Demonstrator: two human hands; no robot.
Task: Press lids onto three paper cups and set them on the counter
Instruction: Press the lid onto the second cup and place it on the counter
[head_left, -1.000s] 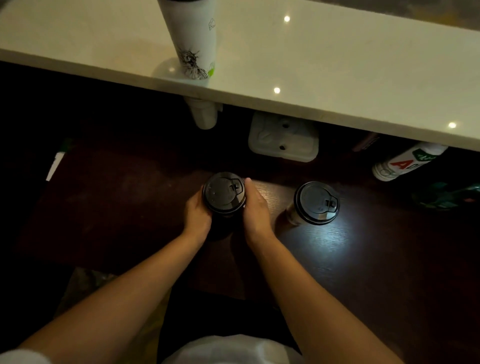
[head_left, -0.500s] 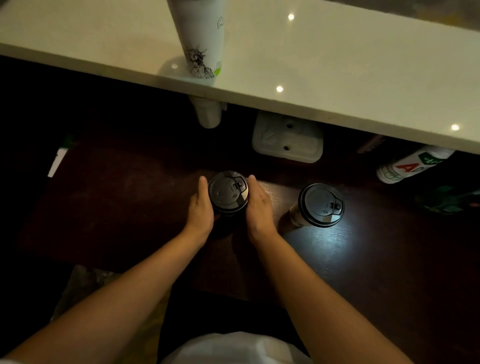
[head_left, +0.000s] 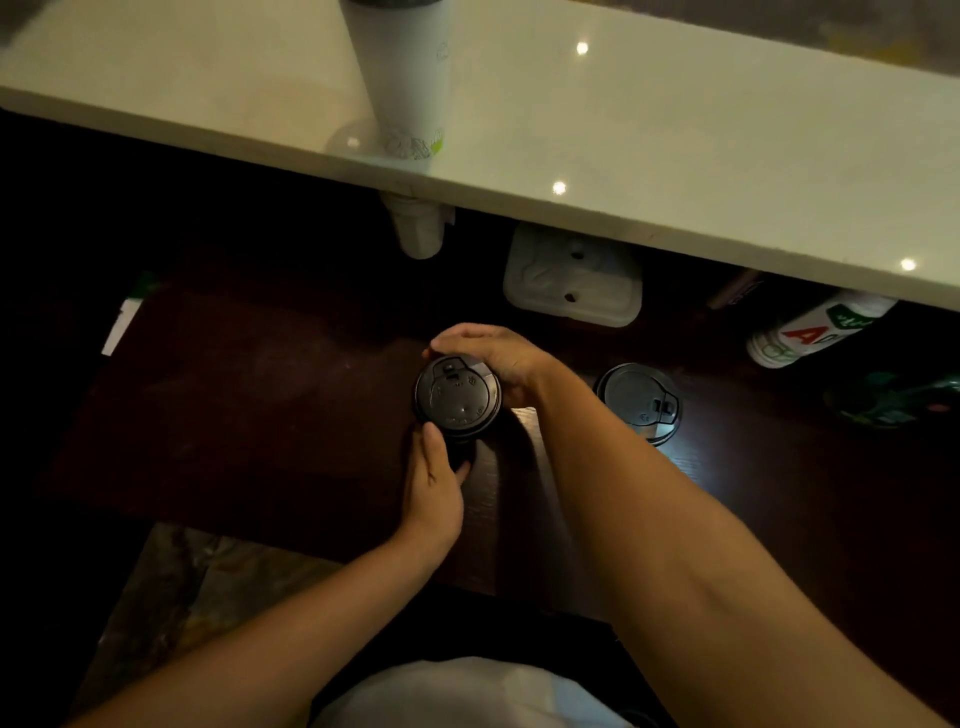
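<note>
A paper cup with a black lid (head_left: 458, 394) stands on the dark wooden table (head_left: 260, 415). My left hand (head_left: 435, 488) holds its near side, thumb up against the lid's rim. My right hand (head_left: 493, 353) curls over the far rim of the same lid. A second cup with a black lid (head_left: 638, 400) stands to the right, untouched. A tall white paper cup (head_left: 400, 78) stands on the pale counter (head_left: 675, 156) above; its top is cut off by the frame.
Under the counter's edge are a white cup (head_left: 418, 234), a white moulded tray (head_left: 571, 278) and a lying white bottle with red and green print (head_left: 815, 330). A white strip (head_left: 122, 325) lies at the table's left end.
Both hands flanked the cup's sides before. Now the right hand has swung round to the lid's far rim and the left to the near side; the lid's flap has turned from right to far.
</note>
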